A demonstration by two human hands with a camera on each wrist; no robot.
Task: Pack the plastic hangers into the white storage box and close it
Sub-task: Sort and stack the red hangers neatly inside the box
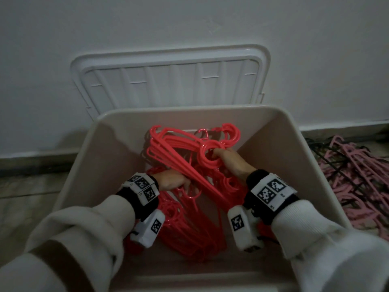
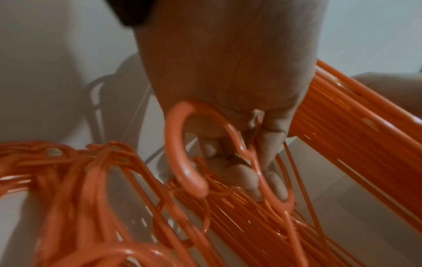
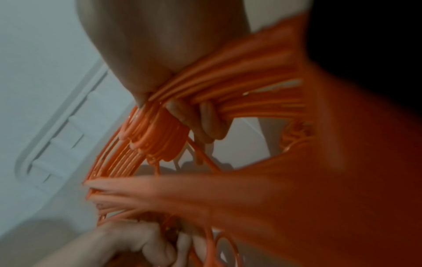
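Observation:
The white storage box (image 1: pixel 311 157) stands open before me, with several red plastic hangers piled inside (image 1: pixel 189 228). My right hand (image 1: pixel 228 160) grips a bundle of red hangers (image 1: pixel 179 152) near their hooks, fingers curled round them (image 3: pixel 205 119); the bundle is tilted, held over the pile in the box. My left hand (image 1: pixel 172 182) is lower in the box, its fingers curled among the hangers lying there (image 2: pixel 262 162), a hook (image 2: pixel 182 150) across them. The box's white lid (image 1: pixel 172 79) leans on the wall behind.
A heap of pink and dark hangers (image 1: pixel 357 178) lies on the floor right of the box. A white wall (image 1: pixel 189 22) rises just behind the lid. Bare floor (image 1: pixel 31 186) shows left of the box.

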